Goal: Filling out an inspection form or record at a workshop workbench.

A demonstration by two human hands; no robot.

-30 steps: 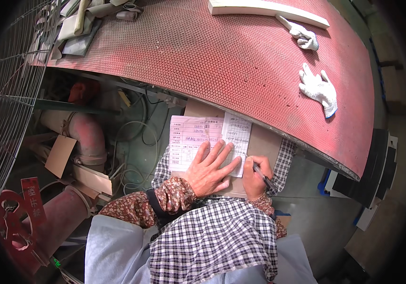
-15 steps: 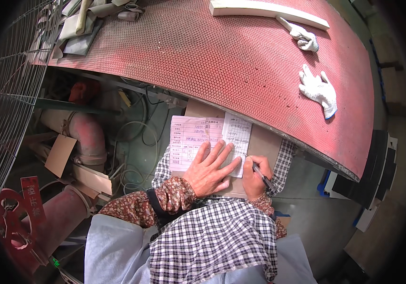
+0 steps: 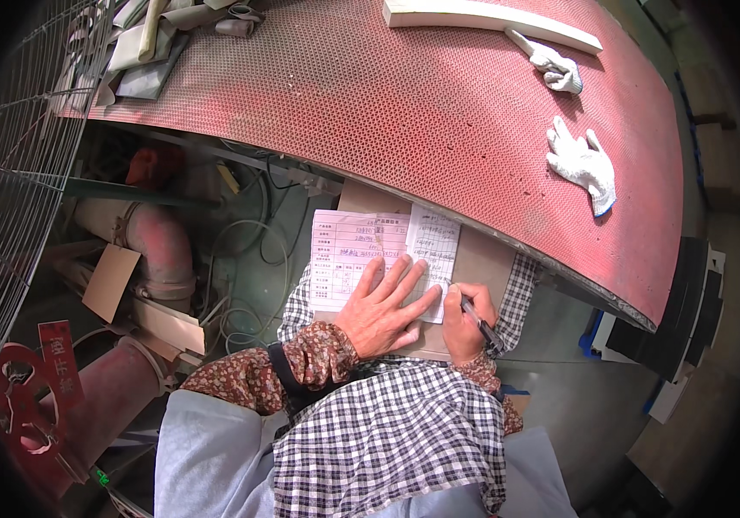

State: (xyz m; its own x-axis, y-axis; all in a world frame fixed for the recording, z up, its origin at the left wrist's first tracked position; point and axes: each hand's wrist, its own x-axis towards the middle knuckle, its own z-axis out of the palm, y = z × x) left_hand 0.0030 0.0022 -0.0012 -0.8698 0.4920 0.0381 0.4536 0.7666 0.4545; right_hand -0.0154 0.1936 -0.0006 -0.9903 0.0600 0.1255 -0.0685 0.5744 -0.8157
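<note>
My left hand [image 3: 381, 315] lies flat with its fingers spread. It presses on a pink printed form [image 3: 333, 289] and on the white handwritten sheet [image 3: 433, 242] beside it. Both papers rest on a piece of brown cardboard [image 3: 484, 263] over my lap. In my right hand [image 3: 465, 332] a dark pen [image 3: 479, 321] is gripped, its tip side at the white sheet's right edge. The fingers partly hide where the pen meets the paper.
Ahead stretches a red perforated mat tabletop [image 3: 370, 112]. Two white work gloves [image 3: 583, 164] and a pale wooden bar [image 3: 491, 19] lie on it. Grey scraps [image 3: 141, 52] are piled far left, near a wire guard [image 3: 29, 164]. Red pipes [image 3: 158, 246] run at left; dark stacked panels [image 3: 676, 319] stand right.
Almost nothing differs. Both hands, the pen and the papers keep their places, with only a very slight shift of the whole view.
</note>
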